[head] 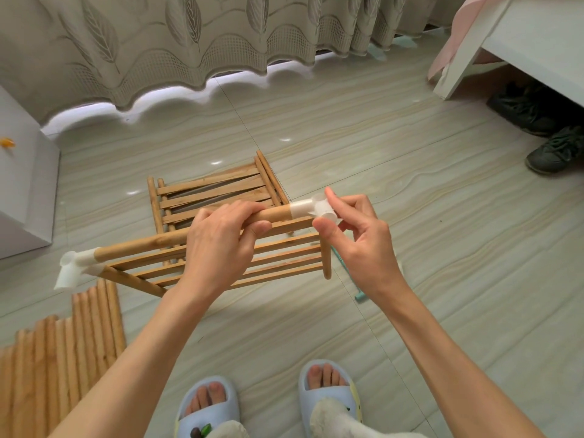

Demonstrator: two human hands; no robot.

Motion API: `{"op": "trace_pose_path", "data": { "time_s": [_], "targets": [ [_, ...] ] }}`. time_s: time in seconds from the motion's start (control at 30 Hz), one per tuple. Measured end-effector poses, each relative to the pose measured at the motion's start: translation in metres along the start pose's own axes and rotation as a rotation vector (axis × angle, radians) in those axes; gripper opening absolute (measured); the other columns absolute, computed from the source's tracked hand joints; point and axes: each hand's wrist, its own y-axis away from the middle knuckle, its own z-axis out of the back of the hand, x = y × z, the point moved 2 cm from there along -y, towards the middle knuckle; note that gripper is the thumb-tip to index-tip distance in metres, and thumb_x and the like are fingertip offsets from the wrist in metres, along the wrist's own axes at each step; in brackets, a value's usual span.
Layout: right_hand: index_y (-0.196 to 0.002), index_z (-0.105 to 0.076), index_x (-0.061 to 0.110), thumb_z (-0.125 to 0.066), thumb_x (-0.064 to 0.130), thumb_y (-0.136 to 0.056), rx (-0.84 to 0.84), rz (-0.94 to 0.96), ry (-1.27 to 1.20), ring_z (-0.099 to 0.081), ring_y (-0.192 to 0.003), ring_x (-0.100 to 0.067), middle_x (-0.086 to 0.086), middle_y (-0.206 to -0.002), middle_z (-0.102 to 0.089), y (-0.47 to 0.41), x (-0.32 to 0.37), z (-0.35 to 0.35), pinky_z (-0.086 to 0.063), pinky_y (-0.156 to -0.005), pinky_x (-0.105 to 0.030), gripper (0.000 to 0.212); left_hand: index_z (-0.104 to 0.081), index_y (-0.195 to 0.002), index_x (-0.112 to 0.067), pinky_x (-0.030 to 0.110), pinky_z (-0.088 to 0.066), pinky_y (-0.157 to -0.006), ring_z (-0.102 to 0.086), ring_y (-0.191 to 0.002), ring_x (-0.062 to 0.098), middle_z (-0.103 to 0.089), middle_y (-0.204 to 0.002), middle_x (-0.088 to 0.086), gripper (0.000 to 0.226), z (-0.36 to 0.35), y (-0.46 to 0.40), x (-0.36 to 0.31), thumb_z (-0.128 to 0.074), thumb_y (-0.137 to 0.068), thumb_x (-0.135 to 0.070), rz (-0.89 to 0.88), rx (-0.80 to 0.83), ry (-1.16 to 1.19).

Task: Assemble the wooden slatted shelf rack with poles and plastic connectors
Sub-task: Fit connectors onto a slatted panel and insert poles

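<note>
The person is holding a slatted shelf panel in the air above the floor. The left hand is gripping its upper pole to keep it steady. The right hand is pinching the white plastic connector on the pole's right end, probably seating it. Another panel is lying flat on the floor behind, and spare poles are waiting near the left foot.

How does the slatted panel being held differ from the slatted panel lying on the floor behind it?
The held panel is lifted off the floor, its pole gripped by the left hand; the floor panel lies flat, untouched. The held panel has white plastic connectors on both ends of its near pole, one pinched by the right hand; the floor panel shows none. Both are wooden slats joined to round poles.
</note>
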Motion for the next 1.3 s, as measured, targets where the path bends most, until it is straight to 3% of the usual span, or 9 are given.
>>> {"op": "trace_pose_path", "data": {
  "time_s": [0.1,0.2,0.43,0.6,0.73,0.8,0.93,1.1,1.3],
  "targets": [
    [-0.133,-0.047,0.015,-0.057,0.044,-0.076,0.02,0.062,0.078,-0.044,-0.094,0.005,0.013,-0.097,-0.046,-0.003,0.011,-0.002,-0.035,-0.082,-0.006,0.065,-0.064,-0.106,-0.018,0.025,-0.029,-0.065,-0.041,-0.068,-0.007,-0.052,-0.081,-0.02,0.027,0.006,0.001,0.004,-0.049,-0.089,-0.033,0.032,-0.001,0.07],
    [-0.135,-0.042,0.026,-0.059,0.051,-0.078,0.131,0.147,0.19,-0.042,-0.109,-0.006,0.019,-0.107,-0.048,-0.021,0.026,-0.005,-0.03,-0.091,-0.005,0.064,-0.06,-0.107,-0.023,0.031,-0.033,-0.062,-0.045,-0.061,0.005,-0.054,-0.073,-0.016,0.016,0.017,-0.003,0.01,-0.053,-0.093,-0.025,0.142,0.002,0.252],
    [-0.144,-0.027,0.014,-0.059,0.018,-0.089,0.221,0.294,0.427,-0.039,-0.128,-0.014,-0.005,-0.144,-0.037,-0.055,0.037,-0.023,-0.032,-0.11,-0.037,0.064,-0.053,-0.096,-0.034,0.031,-0.044,-0.071,-0.053,-0.077,0.019,-0.056,-0.082,0.0,0.018,0.047,0.004,0.017,-0.049,-0.093,-0.017,0.293,0.026,0.544],
    [-0.129,-0.05,0.015,-0.051,0.015,-0.093,0.397,0.341,0.489,-0.055,-0.102,-0.017,-0.005,-0.114,-0.058,-0.062,0.048,-0.056,-0.046,-0.093,-0.041,0.036,-0.061,-0.098,-0.026,0.029,-0.041,-0.077,-0.057,-0.077,0.005,-0.062,-0.081,-0.002,0.014,0.072,0.027,0.037,-0.051,-0.089,-0.029,0.447,0.034,0.731],
    [-0.131,-0.048,0.022,-0.048,0.023,-0.094,0.518,0.454,0.574,-0.055,-0.095,-0.015,-0.001,-0.111,-0.053,-0.051,0.062,-0.084,-0.049,-0.087,-0.037,0.036,-0.061,-0.111,-0.018,0.034,-0.045,-0.085,-0.064,-0.095,0.018,-0.069,-0.101,0.006,0.051,0.105,0.029,0.056,-0.038,-0.083,-0.054,0.522,0.119,0.99],
    [-0.127,-0.049,0.024,-0.048,0.027,-0.094,0.555,0.505,0.647,-0.056,-0.087,-0.015,0.0,-0.105,-0.051,-0.042,0.064,-0.095,-0.051,-0.081,-0.036,0.033,-0.058,-0.115,-0.019,0.031,-0.049,-0.087,-0.064,-0.096,0.016,-0.067,-0.106,0.006,0.065,0.117,0.028,0.059,-0.045,-0.074,-0.068,0.531,0.23,0.935],
    [-0.126,-0.051,0.024,-0.047,0.029,-0.095,0.622,0.541,0.826,-0.055,-0.083,-0.015,0.001,-0.105,-0.049,-0.027,0.054,-0.107,-0.051,-0.076,-0.032,0.031,-0.053,-0.113,-0.027,0.018,-0.049,-0.078,-0.059,-0.095,0.004,-0.06,-0.107,-0.007,0.041,0.103,0.044,0.052,-0.054,-0.082,-0.053,0.488,0.455,0.497],
    [-0.123,-0.055,0.021,-0.05,0.029,-0.094,0.651,0.549,0.865,-0.051,-0.079,-0.008,0.004,-0.106,-0.054,-0.01,0.027,-0.113,-0.049,-0.072,-0.027,0.031,-0.052,-0.112,-0.03,0.027,-0.046,-0.091,-0.052,-0.103,0.004,-0.053,-0.109,-0.013,0.028,0.07,0.069,0.059,-0.056,-0.087,-0.043,0.529,0.494,0.413],
    [-0.112,-0.064,0.017,-0.059,0.031,-0.089,0.608,0.589,0.821,-0.058,-0.068,-0.014,0.002,-0.089,-0.063,-0.015,0.019,-0.123,-0.049,-0.059,-0.029,0.027,-0.046,-0.097,-0.032,0.019,-0.042,-0.072,-0.052,-0.09,0.004,-0.053,-0.1,-0.01,0.012,0.056,0.077,0.072,-0.054,-0.09,-0.038,0.558,0.361,0.526]
  ]
}}
